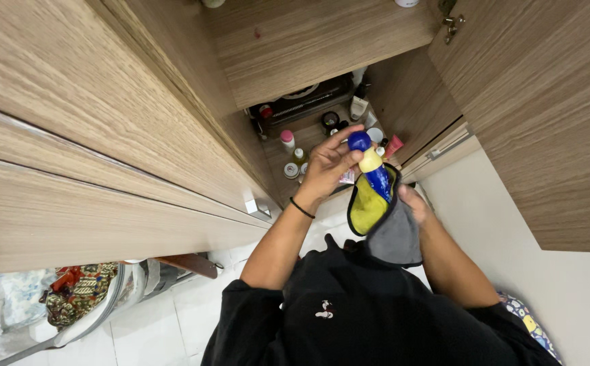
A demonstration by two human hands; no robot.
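Below the open cupboard (322, 61), a bottle (374, 173) with a blue cap, a yellow neck and a blue body is held between the two hands. The left hand (325, 166) is closed around the upper part of the bottle, with the fingertips resting on the cap; a thin black band is worn on its wrist. The right hand (414, 203) is wrapped in a cloth (383, 220) (yellow on one face, grey on the other), and the cloth is pressed against the lower body of the bottle. The bottle is held tilted, just in front of the cupboard shelf (312, 135). On that shelf, a group of small bottles and jars (293, 154) is stored, with a dark flat appliance (305, 102) behind them. Wooden cupboard doors (539, 102) are seen on both sides. At the lower left, a basket (71, 298) of patterned fabric stands on the tiled floor (166, 325).
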